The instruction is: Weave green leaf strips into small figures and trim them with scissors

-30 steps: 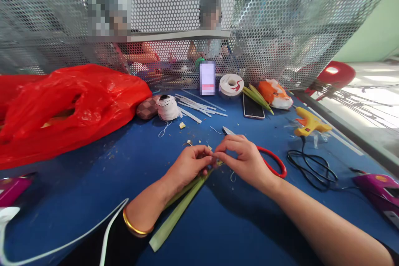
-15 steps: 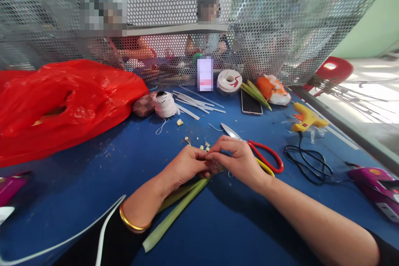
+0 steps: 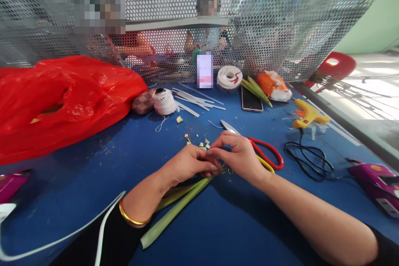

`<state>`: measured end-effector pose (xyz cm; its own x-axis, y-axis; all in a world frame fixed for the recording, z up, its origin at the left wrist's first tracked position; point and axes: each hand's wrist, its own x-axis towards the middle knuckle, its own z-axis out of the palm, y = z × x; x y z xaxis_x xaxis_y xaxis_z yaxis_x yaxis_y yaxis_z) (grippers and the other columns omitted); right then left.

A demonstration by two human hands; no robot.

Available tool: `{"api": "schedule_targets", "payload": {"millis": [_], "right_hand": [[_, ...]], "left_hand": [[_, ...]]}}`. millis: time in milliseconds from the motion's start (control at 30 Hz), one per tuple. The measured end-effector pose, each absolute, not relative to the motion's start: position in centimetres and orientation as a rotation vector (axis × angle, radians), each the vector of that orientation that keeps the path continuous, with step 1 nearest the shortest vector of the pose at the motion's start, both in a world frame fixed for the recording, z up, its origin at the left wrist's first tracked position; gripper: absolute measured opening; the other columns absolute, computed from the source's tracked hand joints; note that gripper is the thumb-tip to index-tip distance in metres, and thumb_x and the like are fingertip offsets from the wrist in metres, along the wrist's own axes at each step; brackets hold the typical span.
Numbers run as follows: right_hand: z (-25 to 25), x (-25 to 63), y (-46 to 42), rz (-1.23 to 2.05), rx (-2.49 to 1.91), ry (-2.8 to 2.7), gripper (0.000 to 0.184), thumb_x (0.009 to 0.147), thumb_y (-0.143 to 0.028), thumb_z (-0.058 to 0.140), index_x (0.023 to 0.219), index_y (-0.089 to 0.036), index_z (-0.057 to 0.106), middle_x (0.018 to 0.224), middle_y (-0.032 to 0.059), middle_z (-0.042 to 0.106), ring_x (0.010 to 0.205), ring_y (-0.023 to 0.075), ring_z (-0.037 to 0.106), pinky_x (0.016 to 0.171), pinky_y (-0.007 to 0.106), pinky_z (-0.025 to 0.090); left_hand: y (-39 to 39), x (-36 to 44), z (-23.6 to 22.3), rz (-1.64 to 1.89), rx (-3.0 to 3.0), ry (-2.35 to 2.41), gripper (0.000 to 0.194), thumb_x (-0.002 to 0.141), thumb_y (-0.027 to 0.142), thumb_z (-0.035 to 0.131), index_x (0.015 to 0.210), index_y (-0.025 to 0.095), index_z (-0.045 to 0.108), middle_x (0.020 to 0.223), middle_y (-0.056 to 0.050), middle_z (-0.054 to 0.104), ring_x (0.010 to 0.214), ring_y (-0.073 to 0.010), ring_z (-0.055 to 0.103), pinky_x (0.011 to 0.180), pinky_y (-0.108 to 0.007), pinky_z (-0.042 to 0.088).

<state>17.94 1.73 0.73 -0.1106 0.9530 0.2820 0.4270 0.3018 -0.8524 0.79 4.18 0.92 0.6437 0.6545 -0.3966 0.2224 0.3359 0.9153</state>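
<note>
Long, flat green leaf strips [image 3: 176,213] lie under my left hand [image 3: 193,163], which is closed around their narrow upper ends. Its thumb and fingers press together there, hiding most of the bunched ends. My right hand [image 3: 235,153] meets it from the other side, thumb and forefinger pinched close to the left thumb. A thin pale thread [image 3: 230,171] loops below the right palm near the strip ends; the pinched part is mostly hidden by the fingers. Just behind the right hand lie scissors [image 3: 270,151] with red and yellow handles, their blades partly covered.
Beyond the hands are pale scraps [image 3: 207,146], a white thread ball [image 3: 164,102], white strips [image 3: 193,100], a ribbon spool [image 3: 230,85] and a phone [image 3: 251,100]. A red plastic bag [image 3: 102,91] fills the left. At right lies a yellow glue gun [image 3: 307,115] with its black cord.
The view has shifted slightly. My right fingers have drawn a little away from the left fingertips, so more of the bunched strip ends and the thread loop shows between the hands.
</note>
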Motion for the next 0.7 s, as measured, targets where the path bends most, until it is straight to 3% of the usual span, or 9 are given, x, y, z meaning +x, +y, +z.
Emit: {"api": "schedule_targets", "payload": {"millis": [333,433,533,700], "right_hand": [[0.5,18.3,2.4,0.837,-1.296,-1.612,0.013,0.078,-0.023,0.07,0.066,-0.02,0.069,0.068,-0.0007,0.066,0.066,0.0146,0.062,0.065,0.028,0.047],[0.6,19.1,2.8,0.636,-1.376,-1.433,0.008,0.081,-0.027,0.067,0.08,-0.02,0.073,0.08,0.0028,0.072,0.077,0.0189,0.065,0.074,0.033,0.049],[1.3,19.8,2.7,0.324,-1.373,-1.451,0.015,0.085,-0.027,0.064,0.098,-0.024,0.072,0.094,0.0051,0.071,0.09,0.0215,0.064,0.085,0.038,0.046],[2.6,19.7,1.8,0.492,-1.276,-1.899,0.009,0.086,-0.026,0.066,0.081,-0.025,0.073,0.082,0.0014,0.07,0.081,0.0191,0.063,0.084,0.037,0.043]], "left_hand": [[3.7,1.1,1.1,0.344,1.238,0.947,0.017,0.07,0.03,0.074,0.073,0.013,0.072,0.064,-0.003,0.069,0.059,-0.0111,0.059,0.06,-0.024,0.047],[3.8,1.1,1.2,0.363,1.237,0.955,0.018,0.071,0.032,0.074,0.072,0.014,0.073,0.064,-0.003,0.068,0.058,-0.0102,0.058,0.06,-0.024,0.046],[3.9,1.0,1.4,0.414,1.198,0.969,0.019,0.07,0.033,0.075,0.071,0.014,0.072,0.065,-0.003,0.068,0.057,-0.0096,0.056,0.059,-0.024,0.045],[4.4,0.6,1.6,0.518,1.154,0.96,0.023,0.068,0.036,0.077,0.07,0.014,0.071,0.063,-0.001,0.066,0.054,-0.0086,0.054,0.058,-0.024,0.044]]}}
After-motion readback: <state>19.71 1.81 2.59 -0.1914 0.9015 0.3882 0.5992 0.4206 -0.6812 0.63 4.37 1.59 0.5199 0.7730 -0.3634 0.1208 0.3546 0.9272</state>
